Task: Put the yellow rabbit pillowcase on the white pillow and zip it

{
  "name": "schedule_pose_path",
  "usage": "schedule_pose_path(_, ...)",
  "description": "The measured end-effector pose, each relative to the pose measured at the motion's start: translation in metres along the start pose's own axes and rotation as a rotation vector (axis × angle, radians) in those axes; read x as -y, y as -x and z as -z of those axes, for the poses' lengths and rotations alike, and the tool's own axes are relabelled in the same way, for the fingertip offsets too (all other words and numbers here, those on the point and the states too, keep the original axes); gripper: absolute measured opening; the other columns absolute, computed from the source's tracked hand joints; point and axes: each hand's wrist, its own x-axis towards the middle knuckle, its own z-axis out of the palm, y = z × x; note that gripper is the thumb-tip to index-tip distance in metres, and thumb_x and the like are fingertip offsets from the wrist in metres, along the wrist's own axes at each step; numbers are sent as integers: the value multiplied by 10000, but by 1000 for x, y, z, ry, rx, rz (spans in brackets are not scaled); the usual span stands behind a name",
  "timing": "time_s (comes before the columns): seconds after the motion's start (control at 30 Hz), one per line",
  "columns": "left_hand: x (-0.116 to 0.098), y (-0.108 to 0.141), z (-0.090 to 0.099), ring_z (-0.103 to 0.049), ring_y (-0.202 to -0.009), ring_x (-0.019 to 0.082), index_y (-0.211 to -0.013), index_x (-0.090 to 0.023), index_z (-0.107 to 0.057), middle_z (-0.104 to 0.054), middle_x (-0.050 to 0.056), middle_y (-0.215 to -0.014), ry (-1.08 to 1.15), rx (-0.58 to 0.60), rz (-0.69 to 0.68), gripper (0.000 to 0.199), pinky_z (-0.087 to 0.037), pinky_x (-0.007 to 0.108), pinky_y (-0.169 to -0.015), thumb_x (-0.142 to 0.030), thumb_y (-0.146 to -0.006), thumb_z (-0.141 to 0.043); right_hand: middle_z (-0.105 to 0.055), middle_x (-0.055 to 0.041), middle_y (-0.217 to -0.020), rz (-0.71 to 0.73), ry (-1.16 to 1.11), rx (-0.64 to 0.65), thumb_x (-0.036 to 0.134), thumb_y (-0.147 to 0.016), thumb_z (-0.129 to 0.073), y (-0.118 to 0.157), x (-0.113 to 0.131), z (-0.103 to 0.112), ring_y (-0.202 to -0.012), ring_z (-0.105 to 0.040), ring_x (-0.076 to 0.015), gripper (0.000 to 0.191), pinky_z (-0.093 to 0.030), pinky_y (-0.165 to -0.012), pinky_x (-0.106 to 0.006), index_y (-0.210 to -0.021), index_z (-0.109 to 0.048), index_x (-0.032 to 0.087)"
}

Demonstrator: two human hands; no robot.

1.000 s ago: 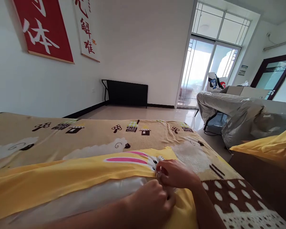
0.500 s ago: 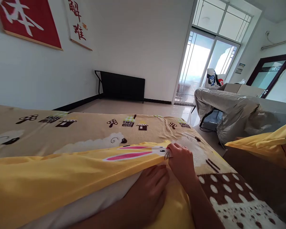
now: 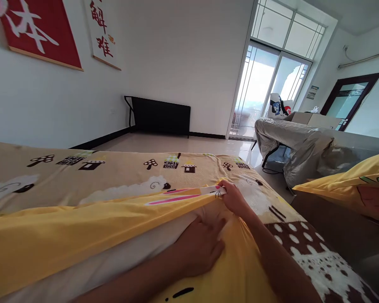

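A yellow cloth cover point(image 3: 82, 227) with a rabbit print lies stretched across the bed, its long opening facing me. Inside the opening shows a pale, whitish quilt layer point(image 3: 126, 248). My right hand point(image 3: 232, 195) is closed on the cover's upper edge, beside the printed rabbit's face, and holds that edge raised. Just below it, my left hand point(image 3: 202, 246) reaches into the opening with bent fingers against the pale quilt layer; some fingertips are partly hidden. The cover's lower side point(image 3: 233, 273) spreads beneath my left hand.
A beige patterned blanket point(image 3: 129, 168) lies under the cover. At right are a yellow pillow point(image 3: 350, 185) and a table draped in silvery plastic point(image 3: 303, 136). A black folded panel point(image 3: 161, 115) leans against the far wall, near a glass sliding door point(image 3: 259, 84).
My left hand has shifted slightly down, and its fingers are spread a little more. My right hand has moved slightly up and left with the cover's edge, and the opening looks wider.
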Motion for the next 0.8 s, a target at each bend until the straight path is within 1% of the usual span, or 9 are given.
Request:
schedule_pose_path(0.07,-1,3,0,-624,-817,283,-1350,-128,-398,-674,127,-933,13,-11,7,492,-425,474,-795,-352,-924,-301,-556,22,-692,25,-164,103,104,-696,-460,4,6,7,-645,-476,-122,222,-339,-594,-213,-886,-555,170)
schedule_pose_path(0.17,-3,6,0,-613,-863,289,-1241,-162,-489,-667,115,-948,29,-61,13,413,-413,482,-822,-360,-915,-331,-550,39,-714,134,-314,216,128,-645,-525,15,4,11,-611,-463,-103,357,-351,-570,-199,-998,-562,166)
schedule_pose_path(0.2,-3,6,0,-608,-876,285,-1189,-164,-521,-663,113,-962,40,-73,10,381,-408,482,-835,-347,-920,-322,-566,35,-737,173,-313,184,120,-641,-521,19,1,10,-629,-479,-105,408,-363,-587,-200,-1043,-565,169)
schedule_pose_path(0.27,-2,5,-1,-606,-863,263,-1048,-161,-576,-661,99,-930,87,-86,14,361,-409,465,-841,-306,-944,-263,-586,24,-754,200,-211,21,90,-652,-485,23,-8,7,-671,-511,-118,483,-382,-637,-209,-1118,-571,180)
schedule_pose_path(0.33,-1,1,-1,-607,-822,244,-963,-159,-588,-656,86,-859,124,-106,53,398,-427,429,-804,-266,-960,-204,-603,-4,-789,153,-17,-174,48,-658,-442,25,-15,6,-727,-535,-138,540,-387,-693,-227,-1165,-571,181)
schedule_pose_path(0.43,-3,-5,0,-610,-781,264,-1015,-125,-582,-651,122,-872,-32,-97,41,301,-437,430,-739,-196,-913,-308,-616,-66,-917,38,259,-285,26,-657,-423,25,-17,9,-829,-555,-177,484,-379,-733,-252,-1076,-617,169)
schedule_pose_path(0.57,-15,-23,12,-613,-722,297,-1004,-51,-627,-653,166,-816,-300,35,-109,270,-433,428,-661,-118,-793,-471,-636,-68,-983,-22,354,-255,61,-700,-423,25,-14,12,-868,-571,-196,330,-356,-693,-253,-902,-644,200)
schedule_pose_path(0.7,-23,-49,22,-598,-812,279,-743,-109,-700,-674,162,-826,-381,5,-440,145,-421,415,-762,-74,-730,-560,-685,-43,-879,-46,256,-194,105,-724,-440,25,-16,13,-827,-590,-198,306,-352,-688,-252,-938,-629,215)
schedule_pose_path(0.8,-12,-59,20,-569,-887,295,-699,-150,-690,-675,138,-865,-338,-9,-467,71,-407,437,-873,-176,-702,-624,-688,-39,-837,-22,163,-214,112,-688,-443,24,-19,16,-799,-588,-195,290,-359,-684,-252,-893,-623,210)
